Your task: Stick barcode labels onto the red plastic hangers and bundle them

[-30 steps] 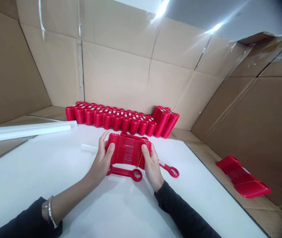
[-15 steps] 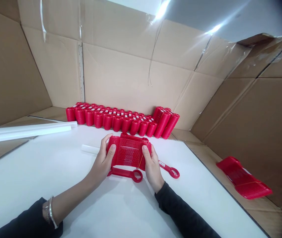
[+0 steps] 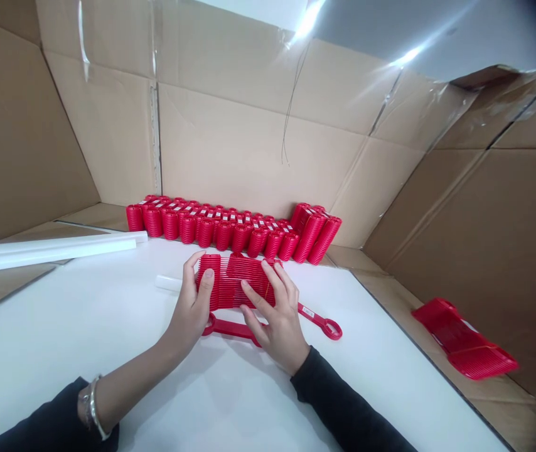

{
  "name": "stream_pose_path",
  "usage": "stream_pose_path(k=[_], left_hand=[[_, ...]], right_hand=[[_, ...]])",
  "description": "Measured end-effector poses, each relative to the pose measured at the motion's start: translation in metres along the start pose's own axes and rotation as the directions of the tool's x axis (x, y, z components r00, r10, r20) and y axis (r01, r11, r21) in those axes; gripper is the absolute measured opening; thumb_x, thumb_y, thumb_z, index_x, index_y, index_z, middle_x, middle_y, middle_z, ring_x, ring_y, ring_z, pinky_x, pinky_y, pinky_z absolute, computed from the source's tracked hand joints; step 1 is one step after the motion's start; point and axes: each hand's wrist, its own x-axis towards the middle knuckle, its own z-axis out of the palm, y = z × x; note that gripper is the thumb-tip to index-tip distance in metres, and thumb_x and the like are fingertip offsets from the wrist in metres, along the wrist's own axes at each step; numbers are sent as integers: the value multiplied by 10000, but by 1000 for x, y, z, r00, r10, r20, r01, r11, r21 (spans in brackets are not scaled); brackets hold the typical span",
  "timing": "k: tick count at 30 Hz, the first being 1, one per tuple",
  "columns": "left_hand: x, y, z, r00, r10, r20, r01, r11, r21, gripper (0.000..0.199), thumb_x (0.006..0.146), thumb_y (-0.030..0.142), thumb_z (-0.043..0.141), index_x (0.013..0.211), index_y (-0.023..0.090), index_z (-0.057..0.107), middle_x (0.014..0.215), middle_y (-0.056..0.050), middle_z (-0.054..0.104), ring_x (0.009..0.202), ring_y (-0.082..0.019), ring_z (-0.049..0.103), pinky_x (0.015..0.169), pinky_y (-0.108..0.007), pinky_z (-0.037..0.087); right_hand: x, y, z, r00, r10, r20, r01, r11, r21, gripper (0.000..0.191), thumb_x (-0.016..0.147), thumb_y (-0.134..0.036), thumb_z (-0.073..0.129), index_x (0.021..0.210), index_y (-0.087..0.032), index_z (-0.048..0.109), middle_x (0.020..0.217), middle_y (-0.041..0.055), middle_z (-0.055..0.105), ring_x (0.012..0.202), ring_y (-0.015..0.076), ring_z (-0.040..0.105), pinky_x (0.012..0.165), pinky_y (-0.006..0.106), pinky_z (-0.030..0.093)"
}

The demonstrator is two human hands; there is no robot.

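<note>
My left hand [image 3: 196,299] grips the left end of a stack of thin red plastic pieces [image 3: 230,282], thumb in front and fingers behind. Fingers apart, my right hand [image 3: 277,317] lies over the stack's right part, its fingertips touching the front. A thin band runs round the stack near its right end. Below the stack, a loose red piece [image 3: 233,328] with ring ends lies on the white table [image 3: 192,402], its right end partly covered by my right hand. Another loose red piece [image 3: 319,321] with a white label lies to the right.
Rows of red stacks [image 3: 223,233] stand along the back, with taller ones [image 3: 312,235] at their right end. White tubes [image 3: 51,251] lie at left, and a short white tube [image 3: 168,283] is beside my left hand. Another red stack [image 3: 466,339] rests on cardboard at right.
My right hand has let go of the stack's right end and spread its fingers over the front. The stack has shifted slightly left, still in my left hand.
</note>
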Motion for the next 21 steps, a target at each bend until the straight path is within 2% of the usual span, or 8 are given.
stream_pose_path(k=[7,11,16,21], left_hand=[[1,-2,-1,1000,-1,-26,1,1000,6,453,892,472,387,1287,255,336,1243,-83,492,1086,-220,529,883,-366,473],[0,-2,-2,1000,6,-24,-5,999,31,437,896,463,386,1282,266,331,1242,-74,492,1075,-218,532,855,-354,483],[-5,-1,-1,998,54,42,-55,998,11,422,906,448,372,1281,263,314,1167,-71,527,957,-197,581,734,-309,519],[-9,-3,1,989,130,72,-134,990,47,380,907,415,391,1249,257,341,1159,-62,519,985,-195,565,770,-310,501]], right_hand=[[2,0,5,999,-44,-20,43,999,-30,311,831,-243,545,1138,-252,595,1371,121,428,1315,301,299,973,540,344],[3,-1,5,999,-31,-7,31,999,-15,281,832,-251,545,1105,-232,610,1375,125,428,1320,295,292,987,525,336],[3,-8,3,996,45,83,-44,999,-21,301,832,-356,541,1092,-217,600,1424,121,364,1340,329,231,1000,575,291],[3,-16,2,977,113,183,-113,994,-11,308,823,-372,548,1091,-235,614,1477,99,267,1357,375,150,974,639,268]])
